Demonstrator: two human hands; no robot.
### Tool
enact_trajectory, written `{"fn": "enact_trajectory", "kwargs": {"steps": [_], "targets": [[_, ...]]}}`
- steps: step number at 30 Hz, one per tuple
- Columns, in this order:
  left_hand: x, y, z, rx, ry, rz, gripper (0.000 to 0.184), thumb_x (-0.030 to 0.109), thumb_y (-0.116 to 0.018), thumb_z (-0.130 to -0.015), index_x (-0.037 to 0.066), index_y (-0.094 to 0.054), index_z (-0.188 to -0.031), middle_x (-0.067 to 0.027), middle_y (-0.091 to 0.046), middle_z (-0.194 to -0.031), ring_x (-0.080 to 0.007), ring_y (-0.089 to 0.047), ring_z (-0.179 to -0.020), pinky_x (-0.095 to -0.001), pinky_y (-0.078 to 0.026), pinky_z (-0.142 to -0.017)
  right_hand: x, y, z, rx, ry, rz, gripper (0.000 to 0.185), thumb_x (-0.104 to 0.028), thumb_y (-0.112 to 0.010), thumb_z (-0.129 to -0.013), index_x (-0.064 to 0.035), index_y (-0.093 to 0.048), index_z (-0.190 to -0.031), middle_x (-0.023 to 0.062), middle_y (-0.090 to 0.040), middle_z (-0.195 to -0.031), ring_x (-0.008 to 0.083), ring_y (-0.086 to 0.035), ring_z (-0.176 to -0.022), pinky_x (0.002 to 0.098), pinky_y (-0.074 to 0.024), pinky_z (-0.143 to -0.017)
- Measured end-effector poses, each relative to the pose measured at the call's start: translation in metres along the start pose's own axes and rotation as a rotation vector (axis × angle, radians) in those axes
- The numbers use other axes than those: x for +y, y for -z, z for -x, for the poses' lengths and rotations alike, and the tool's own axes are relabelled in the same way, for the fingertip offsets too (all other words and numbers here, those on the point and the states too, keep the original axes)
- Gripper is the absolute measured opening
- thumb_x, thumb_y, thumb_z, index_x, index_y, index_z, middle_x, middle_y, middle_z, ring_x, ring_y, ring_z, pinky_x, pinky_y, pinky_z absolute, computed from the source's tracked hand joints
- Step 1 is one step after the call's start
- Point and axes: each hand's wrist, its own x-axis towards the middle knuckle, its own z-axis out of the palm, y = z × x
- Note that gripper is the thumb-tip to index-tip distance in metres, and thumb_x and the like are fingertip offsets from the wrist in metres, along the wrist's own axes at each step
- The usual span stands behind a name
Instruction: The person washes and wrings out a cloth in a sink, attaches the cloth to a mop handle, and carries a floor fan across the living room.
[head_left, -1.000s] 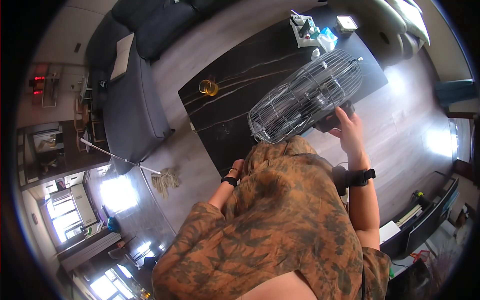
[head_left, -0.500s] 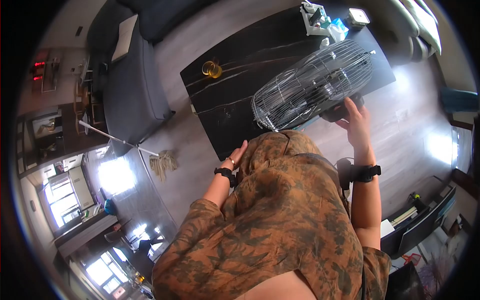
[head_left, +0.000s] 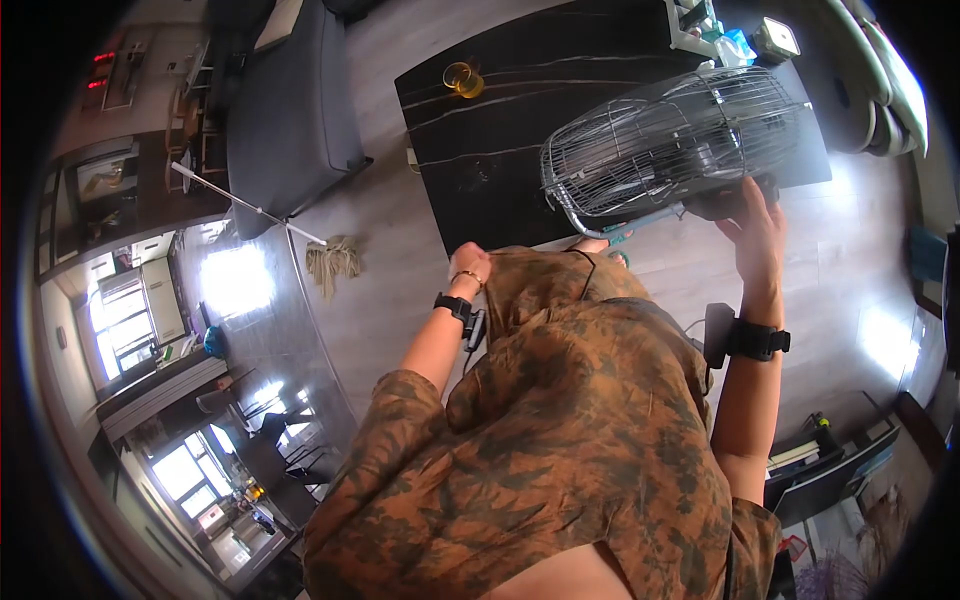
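A fan with a silver wire guard (head_left: 640,160) lies tilted over the near right part of the black marble-patterned table (head_left: 500,120). My right hand (head_left: 758,235) grips the dark housing at the fan's near side, fingers over it and thumb below. A silver tube runs along the guard's lower edge. My left hand (head_left: 470,262) is closed at the edge of my brown leaf-patterned garment (head_left: 560,400), by the table's near edge. What its fingers hold, if anything, is hidden. Black straps with devices sit on both forearms.
A yellow glass cup (head_left: 464,80) stands on the table's left part. At the far right are a white organizer (head_left: 693,30), a tissue pack (head_left: 735,48) and a lidded box (head_left: 776,40). A mop (head_left: 333,262) and grey sofa (head_left: 290,120) are to the left.
My left hand has gone from outstretched fingers to closed. The view has shifted, so the table and fan sit further right and higher. My right hand stays at the fan's housing.
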Motion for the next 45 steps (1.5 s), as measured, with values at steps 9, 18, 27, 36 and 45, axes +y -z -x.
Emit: {"fn": "enact_trajectory", "kwargs": {"steps": [9, 18, 27, 36, 45], "targets": [[-0.043, -0.010, 0.017, -0.323, -0.029, -0.225, 0.047, 0.046, -0.051, -0.075, 0.000, -0.061, -0.081, -0.0217, -0.058, -0.093, -0.0307, -0.057, -0.087, -0.0366, -0.046, -0.072, -0.001, -0.002, 0.005, 0.014, 0.028, -0.008, 0.021, -0.024, -0.056, -0.081, -0.0057, -0.052, -0.090, 0.0040, -0.060, -0.077, 0.0105, -0.060, -0.062, 0.0206, -0.0484, -0.046], [0.048, 0.040, 0.059, -0.853, -0.157, -0.130, 0.059, 0.057, -0.044, -0.076, 0.001, -0.057, -0.066, -0.0087, -0.054, -0.058, -0.0153, -0.053, -0.058, -0.0320, -0.043, -0.057, 0.003, 0.000, 0.005, 0.012, 0.037, -0.053, 0.023, -0.025, -0.059, -0.079, -0.0052, -0.051, -0.088, 0.0035, -0.059, -0.074, 0.0096, -0.056, -0.056, 0.0207, -0.0478, -0.045], [0.033, 0.012, 0.040, -0.055, -0.406, -0.163, 0.024, 0.028, -0.054, -0.076, 0.005, -0.060, -0.071, -0.0144, -0.057, -0.076, -0.0321, -0.053, -0.078, -0.0405, -0.043, -0.070, -0.001, -0.001, 0.009, 0.040, 0.055, -0.068, 0.024, -0.028, -0.059, -0.079, -0.0059, -0.052, -0.088, 0.0028, -0.058, -0.073, 0.0088, -0.053, -0.052, 0.0213, -0.0463, -0.044], [0.051, 0.023, 0.023, -0.359, -0.333, -0.036, 0.040, 0.042, -0.050, -0.078, 0.003, -0.058, -0.079, -0.0157, -0.059, -0.076, -0.0293, -0.057, -0.073, -0.0362, -0.044, -0.067, 0.004, 0.004, 0.006, 0.015, 0.026, -0.075, 0.026, -0.027, -0.058, -0.079, -0.0049, -0.052, -0.089, 0.0038, -0.059, -0.075, 0.0100, -0.055, -0.055, 0.0217, -0.0464, -0.045], [0.026, 0.012, 0.043, -0.754, -0.358, 0.097, 0.032, 0.037, -0.059, -0.075, 0.006, -0.057, -0.071, -0.0006, -0.048, -0.055, -0.0078, -0.041, -0.054, -0.0248, -0.037, -0.048, 0.014, 0.008, -0.001, -0.014, 0.036, -0.069, 0.023, -0.026, -0.059, -0.078, -0.0054, -0.053, -0.086, 0.0027, -0.058, -0.072, 0.0099, -0.054, -0.054, 0.0229, -0.0467, -0.045]]}}
